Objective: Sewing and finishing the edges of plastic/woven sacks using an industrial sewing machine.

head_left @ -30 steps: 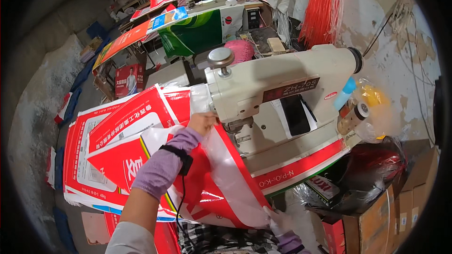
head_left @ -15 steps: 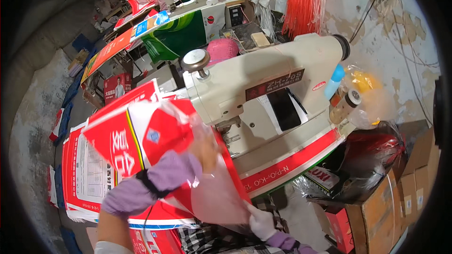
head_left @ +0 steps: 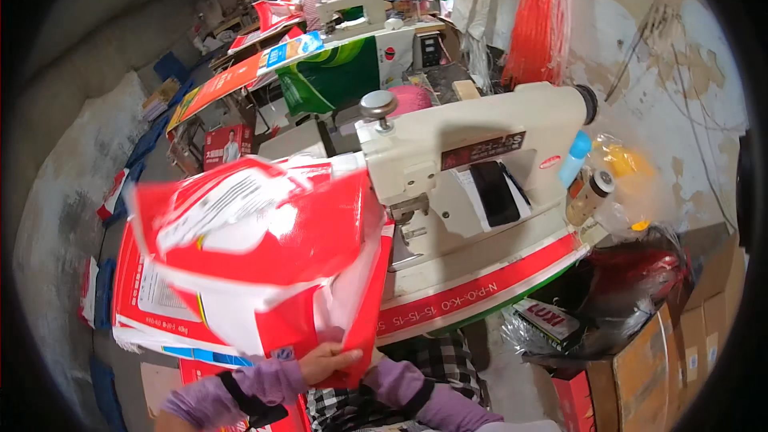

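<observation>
My left hand (head_left: 328, 362), in a purple sleeve with a black band, pinches the near edge of a red and white printed plastic sack (head_left: 280, 260). The sack is lifted and billowing, its far part blurred by motion. Close beside it, my right forearm (head_left: 404, 390) reaches in with a purple sleeve; the hand is hidden behind the sack's red edge, so its fingers do not show. Beneath lies a stack of similar red sacks (head_left: 132, 292). Right of the sack stands a cream sewing machine (head_left: 480, 124), its needle area close to the sack's edge.
A dark phone (head_left: 494, 194) lies on the machine bed. A blue bottle (head_left: 574, 160) and a jar (head_left: 590, 196) stand at its right end. Cardboard boxes (head_left: 648, 364) sit at the lower right. Farther back, a person (head_left: 308, 2) is near another sewing machine (head_left: 352, 12).
My left hand has drawn back from the sack's middle to its near edge. The sack has swung out flatter over the stack. My right hand has gone behind the sack. The view has shifted.
</observation>
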Motion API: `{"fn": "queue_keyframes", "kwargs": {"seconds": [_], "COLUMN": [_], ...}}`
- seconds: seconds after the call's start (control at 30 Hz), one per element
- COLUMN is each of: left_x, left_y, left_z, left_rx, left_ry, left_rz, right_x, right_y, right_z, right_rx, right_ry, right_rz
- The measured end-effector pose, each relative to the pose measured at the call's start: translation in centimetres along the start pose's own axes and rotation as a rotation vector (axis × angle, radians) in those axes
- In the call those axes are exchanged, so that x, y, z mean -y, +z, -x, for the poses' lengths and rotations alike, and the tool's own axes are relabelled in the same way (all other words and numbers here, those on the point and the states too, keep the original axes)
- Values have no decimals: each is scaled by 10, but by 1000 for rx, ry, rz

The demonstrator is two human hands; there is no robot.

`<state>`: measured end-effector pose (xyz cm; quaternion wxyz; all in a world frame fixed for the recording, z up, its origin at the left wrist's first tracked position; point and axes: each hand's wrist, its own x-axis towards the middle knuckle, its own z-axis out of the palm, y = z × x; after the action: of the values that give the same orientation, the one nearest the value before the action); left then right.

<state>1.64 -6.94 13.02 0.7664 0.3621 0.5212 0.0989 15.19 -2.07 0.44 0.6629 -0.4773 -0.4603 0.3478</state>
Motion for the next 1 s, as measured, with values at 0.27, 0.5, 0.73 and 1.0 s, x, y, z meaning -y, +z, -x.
{"fn": "queue_keyframes", "kwargs": {"seconds": [0.27, 0.5, 0.73, 1.0], "left_x": [-41, -60, -75, -133], "left_y": [13, 72, 91, 42], "left_z": [-24, -33, -27, -54], "left_rx": [281, 190, 581, 650], "left_ry": [443, 976, 356, 504], "left_rz": [-710, -1865, -1759, -1917], "right_x": [60, 75, 73, 76], "right_y": [-64, -87, -88, -91], "right_z": [-11, 34, 33, 25], "right_rx": [283, 269, 350, 446], "right_ry": [563, 485, 374, 307], "right_rz": [-637, -457, 135, 646]}}
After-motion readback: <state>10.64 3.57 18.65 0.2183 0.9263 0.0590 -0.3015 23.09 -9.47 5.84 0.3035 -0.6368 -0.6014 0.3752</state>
